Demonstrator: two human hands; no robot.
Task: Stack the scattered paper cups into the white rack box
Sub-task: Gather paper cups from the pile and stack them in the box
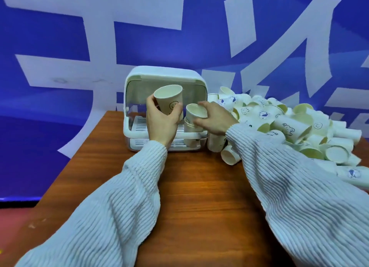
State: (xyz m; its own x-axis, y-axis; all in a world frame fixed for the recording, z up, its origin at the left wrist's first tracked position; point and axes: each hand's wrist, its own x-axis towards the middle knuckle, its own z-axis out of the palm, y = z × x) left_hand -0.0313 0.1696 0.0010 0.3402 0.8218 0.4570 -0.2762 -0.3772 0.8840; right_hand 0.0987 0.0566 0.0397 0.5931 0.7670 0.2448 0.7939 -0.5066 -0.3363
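Observation:
The white rack box (pixel 165 75) stands at the far edge of the wooden table (pixel 199 187), its front open and a slatted tray inside. My left hand (pixel 161 121) holds a paper cup with a smiley face (pixel 169 99) upright in front of the opening. My right hand (pixel 215 117) grips the top cup of a short cup stack (pixel 194 115) standing in the right side of the box. A big heap of scattered paper cups (pixel 289 127) lies on the table to the right of the box.
Behind the table hangs a blue banner with large white shapes (pixel 79 47). The table's left edge (pixel 83 145) drops off to a blue floor area. A loose cup (pixel 229 157) lies on its side just right of the box's front.

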